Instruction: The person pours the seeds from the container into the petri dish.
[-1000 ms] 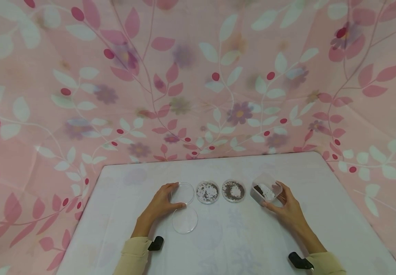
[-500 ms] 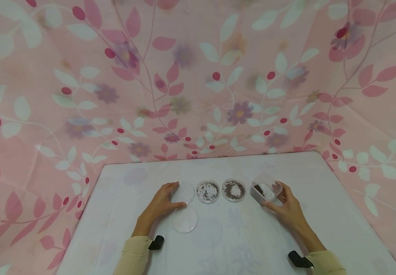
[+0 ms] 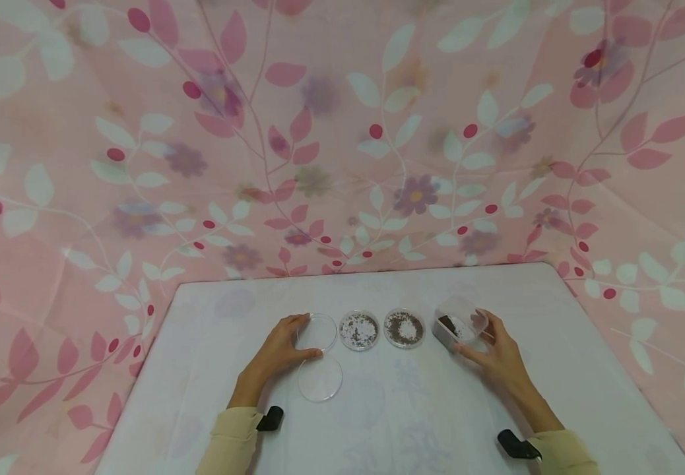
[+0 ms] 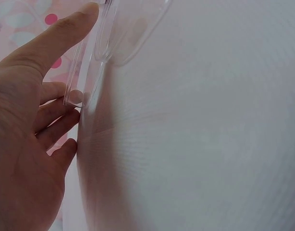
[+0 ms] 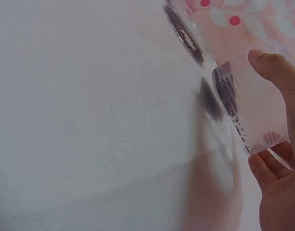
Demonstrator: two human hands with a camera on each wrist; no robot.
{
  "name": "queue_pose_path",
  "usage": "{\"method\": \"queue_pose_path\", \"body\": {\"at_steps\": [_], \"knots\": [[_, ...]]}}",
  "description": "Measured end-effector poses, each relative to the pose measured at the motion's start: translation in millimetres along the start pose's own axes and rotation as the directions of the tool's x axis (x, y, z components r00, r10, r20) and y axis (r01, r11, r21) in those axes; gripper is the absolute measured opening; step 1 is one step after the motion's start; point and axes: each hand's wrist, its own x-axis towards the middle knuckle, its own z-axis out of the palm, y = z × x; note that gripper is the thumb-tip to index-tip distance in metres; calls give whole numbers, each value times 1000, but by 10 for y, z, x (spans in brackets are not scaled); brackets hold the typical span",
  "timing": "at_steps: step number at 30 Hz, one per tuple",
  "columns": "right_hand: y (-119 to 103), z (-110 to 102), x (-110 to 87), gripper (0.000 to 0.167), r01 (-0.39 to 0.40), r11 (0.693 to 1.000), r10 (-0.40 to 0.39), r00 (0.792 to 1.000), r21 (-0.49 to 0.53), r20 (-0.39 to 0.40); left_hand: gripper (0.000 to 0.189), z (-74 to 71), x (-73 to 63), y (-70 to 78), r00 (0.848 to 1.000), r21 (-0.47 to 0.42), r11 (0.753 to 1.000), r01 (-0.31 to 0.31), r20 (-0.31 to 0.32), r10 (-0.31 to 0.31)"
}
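Note:
My left hand (image 3: 283,346) grips the rim of a clear, empty petri dish (image 3: 326,333) between thumb and fingers. A clear round lid (image 3: 320,379) lies just in front of that dish. In the right wrist view, my right hand (image 5: 279,159) holds a clear plastic box (image 5: 260,103) by its sides, thumb on one side and fingers on the other. The box leans to the left, and dark granules (image 5: 227,94) are gathered along its low side. Between the hands sit two petri dishes with dark granules, the left dish (image 3: 359,330) more thinly covered than the right dish (image 3: 404,328).
A white cloth covers the table (image 3: 402,409). Behind it hangs a pink curtain (image 3: 342,165) with leaves and flowers. Each wrist carries a small black camera, the left camera (image 3: 271,419) and the right camera (image 3: 517,444).
The box in my right hand has tilted a little, and its dark granules have slid toward its left side. My left hand and the petri dishes have stayed in place.

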Motion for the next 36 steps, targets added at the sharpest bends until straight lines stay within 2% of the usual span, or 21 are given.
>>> {"method": "queue_pose_path", "body": {"at_steps": [8,12,18,27,36], "knots": [[-164,66,183,93,110,994,-110,992,-16,-59,95,-22,-17,28,1000,-27,1000,7,5,-7],[-291,135,287,93,146,989,-147,988,-22,-52,94,-22,-21,18,1000,-32,999,20,7,-20],[-518,261,439,93,210,977,-211,977,-37,-17,93,-20,-20,6,1000,-25,1000,6,1,-5],[-827,494,630,93,353,934,-348,934,-62,84,93,-22,-14,14,1000,-42,999,-16,-11,15],[-1122,753,725,95,436,891,-414,895,-125,168,93,-19,-2,4,1000,-30,999,-14,-8,13]]}}
